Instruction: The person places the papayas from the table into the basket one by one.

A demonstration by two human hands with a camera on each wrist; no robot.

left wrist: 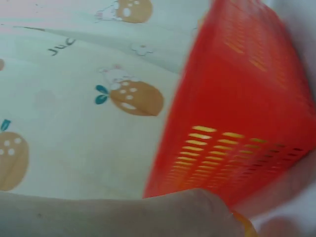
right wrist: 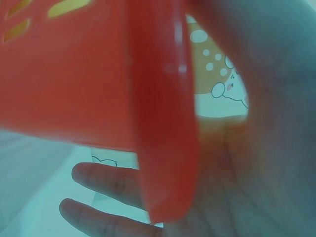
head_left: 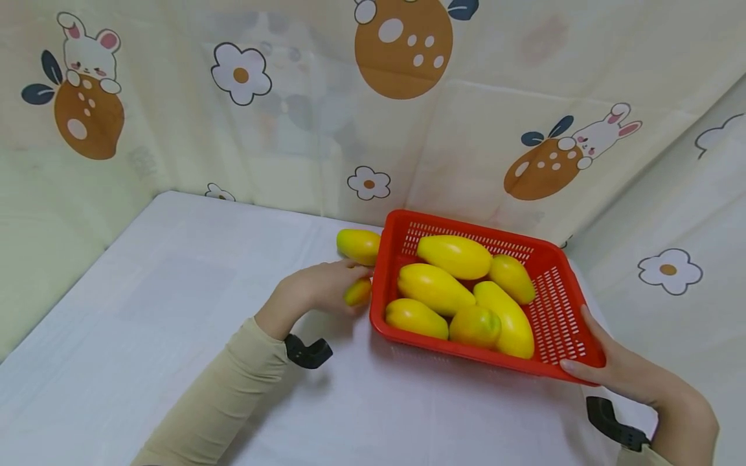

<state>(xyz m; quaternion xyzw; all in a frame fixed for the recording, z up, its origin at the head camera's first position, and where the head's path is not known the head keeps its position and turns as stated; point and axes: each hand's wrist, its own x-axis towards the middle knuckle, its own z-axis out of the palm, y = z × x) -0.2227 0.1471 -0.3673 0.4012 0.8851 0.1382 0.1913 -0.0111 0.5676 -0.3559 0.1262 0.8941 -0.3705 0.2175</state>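
A red plastic basket (head_left: 466, 349) with slotted sides holds several yellow mangoes (head_left: 436, 288). At its left end, my left hand (head_left: 326, 285) bends over a small yellow mango (head_left: 359, 292), gripping it between thumb and fingers, close to the basket wall. Another mango (head_left: 357, 246) lies just beyond that hand, against the basket's left rim. My right hand (head_left: 623, 366) grips the basket's right end, thumb over the near corner of the rim. In the right wrist view, two fingers (right wrist: 106, 180) stretch past the red rim (right wrist: 165, 123) on its other side.
A white cloth covers the table (head_left: 146, 310). Behind it hangs a cream curtain (head_left: 303, 129) printed with rabbits, fruit and flowers, close to the basket's back edge. Another pale curtain (head_left: 670, 213) borders the right side. Each wrist carries a black band (head_left: 307, 353).
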